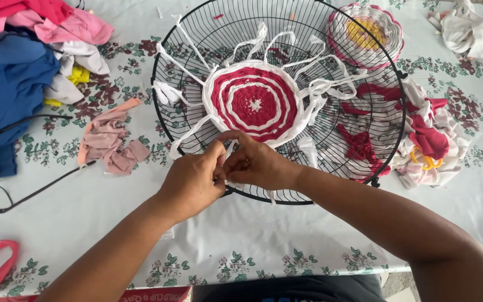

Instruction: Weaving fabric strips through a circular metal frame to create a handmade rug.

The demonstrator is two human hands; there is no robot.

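Note:
A black wire fan guard [185, 50] lies flat on the table with a round red-and-white woven mat [252, 103] at its centre. White fabric strips [319, 86] radiate from the mat to the wires. My left hand [191, 179] and my right hand [261, 162] meet at the mat's near edge. Both pinch a white strip [229, 150] between their fingertips.
A pile of blue, pink and white cloth [23, 61] sits at the far left, pink scraps [110, 142] beside it, and glasses [1, 196] lower left. A small finished mat [364, 33] lies far right, near red and white rags [429, 140]. A floral tablecloth [252, 240] covers the table.

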